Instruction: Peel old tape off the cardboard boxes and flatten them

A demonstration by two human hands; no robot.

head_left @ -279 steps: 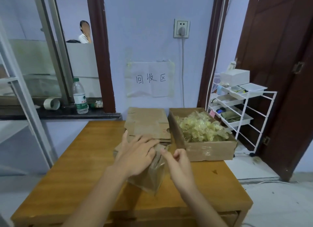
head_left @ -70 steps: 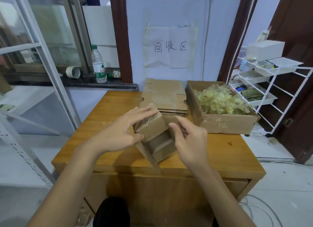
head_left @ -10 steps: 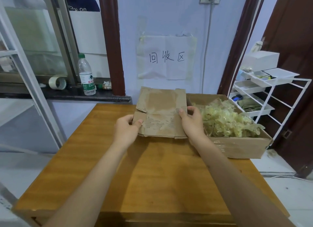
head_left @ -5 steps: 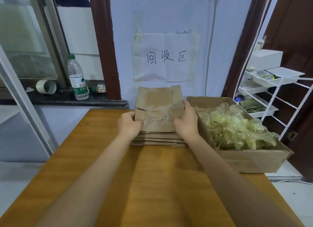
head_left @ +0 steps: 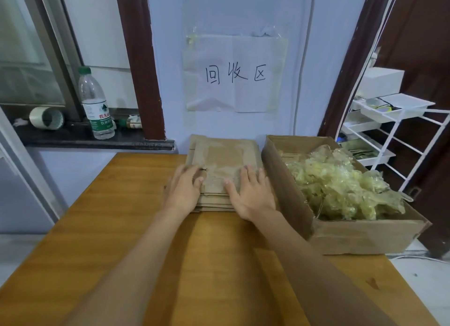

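Now both hands lie flat, fingers straight, on the stack of flattened boxes (head_left: 222, 165) at the table's (head_left: 117, 228) 12 o'clock edge: left hand (head_left: 183, 189) at 9 o'clock, right hand (head_left: 250, 191) at 3. Just beside it at 3 o'clock, an open box (head_left: 360, 235) holds peeled tape (head_left: 341, 184).

The left hand (head_left: 183, 188) and right hand (head_left: 250, 194) cover the near corners of the stack of flattened boxes (head_left: 222, 162), whose lower sheets show only as edges, the heap of peeled tape (head_left: 341, 184) hides the open box's (head_left: 360, 235) floor, and the white rack (head_left: 399, 131) runs off the right edge.
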